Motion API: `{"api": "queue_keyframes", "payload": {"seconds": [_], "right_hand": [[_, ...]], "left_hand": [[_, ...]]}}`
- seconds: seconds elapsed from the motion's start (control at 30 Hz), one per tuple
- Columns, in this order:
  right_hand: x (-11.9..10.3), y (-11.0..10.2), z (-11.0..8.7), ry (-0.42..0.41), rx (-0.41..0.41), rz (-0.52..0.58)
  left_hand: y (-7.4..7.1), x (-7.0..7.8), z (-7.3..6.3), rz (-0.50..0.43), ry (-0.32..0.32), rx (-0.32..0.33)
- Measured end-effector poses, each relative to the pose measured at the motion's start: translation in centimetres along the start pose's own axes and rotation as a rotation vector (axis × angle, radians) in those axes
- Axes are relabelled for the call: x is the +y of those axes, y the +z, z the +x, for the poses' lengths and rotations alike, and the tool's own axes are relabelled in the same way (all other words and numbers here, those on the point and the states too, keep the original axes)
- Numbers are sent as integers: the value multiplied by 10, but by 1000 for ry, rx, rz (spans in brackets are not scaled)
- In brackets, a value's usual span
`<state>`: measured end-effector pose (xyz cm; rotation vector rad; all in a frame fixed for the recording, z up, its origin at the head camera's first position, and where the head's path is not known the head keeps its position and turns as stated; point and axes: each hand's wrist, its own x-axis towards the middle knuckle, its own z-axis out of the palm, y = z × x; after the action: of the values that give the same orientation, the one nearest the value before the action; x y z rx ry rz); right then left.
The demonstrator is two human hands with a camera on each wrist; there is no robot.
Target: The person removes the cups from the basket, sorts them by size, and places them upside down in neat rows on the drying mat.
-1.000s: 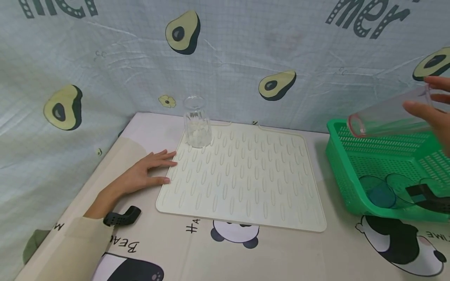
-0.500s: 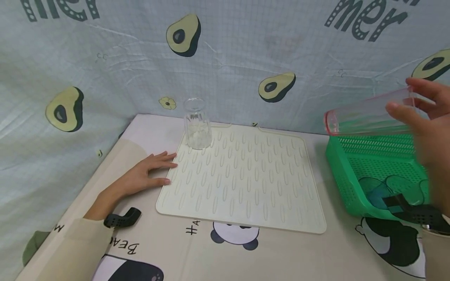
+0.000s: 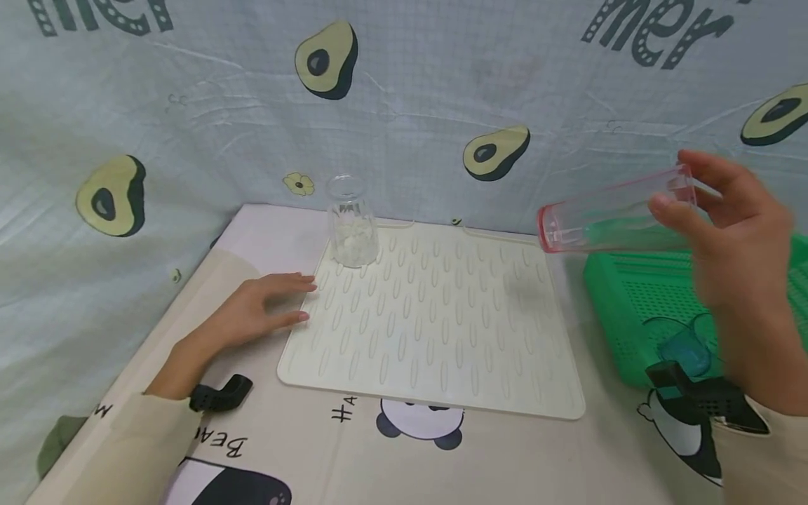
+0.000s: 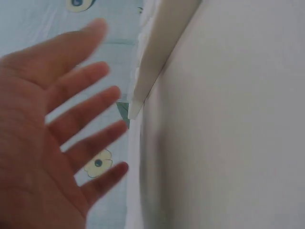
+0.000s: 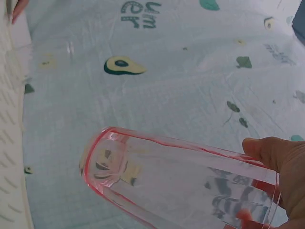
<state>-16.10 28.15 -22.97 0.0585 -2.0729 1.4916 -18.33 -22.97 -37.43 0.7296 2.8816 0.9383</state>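
My right hand [image 3: 735, 224] grips a clear, pink-tinted glass [image 3: 621, 214] near its rim. The glass lies almost level in the air, its thick red-edged base pointing left, above the gap between the mat and the green basket. In the right wrist view the thumb and fingers close round the end of the tumbler [image 5: 181, 176]. My left hand [image 3: 249, 312] lies at the left edge of the white ridged mat [image 3: 435, 337], fingers spread and holding nothing; the left wrist view shows the palm [image 4: 28, 157] beside the mat's edge. A clear glass [image 3: 353, 228] stands upside down on the mat's back left corner.
To the right a green plastic basket [image 3: 606, 322], partly hidden by my right arm, holds more glasses, one of them bluish [image 3: 687, 351]. An avocado-print cloth [image 3: 404, 91] hangs behind the table, and a panda-print cloth [image 3: 505, 463] covers it.
My right hand has carried the pink-tinted glass leftward from over the basket towards the mat's right edge. The left hand has shifted only slightly at the mat's edge.
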Motion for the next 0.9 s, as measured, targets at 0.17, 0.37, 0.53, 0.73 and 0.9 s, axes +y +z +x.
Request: {"api": "queue_keyframes", "payload": {"seconds": [0.17,0.37,0.53,0.73,0.9], "right_hand": [[-1,11,-4,-15,-51,-16],[-3,26,-9,-46,-100,43],[-5,31,-10,-61,-138,195],[-8,37,-14,-73,-159,274],[-11,47,-17,-77,-175,342]], "left_hand": [[-3,17,7,-6,65,71],[-4,44,18,-53,231,138],[-2,63,31,-121,347,170],[1,78,45,-188,376,183],[3,89,53,-203,350,165]]}}
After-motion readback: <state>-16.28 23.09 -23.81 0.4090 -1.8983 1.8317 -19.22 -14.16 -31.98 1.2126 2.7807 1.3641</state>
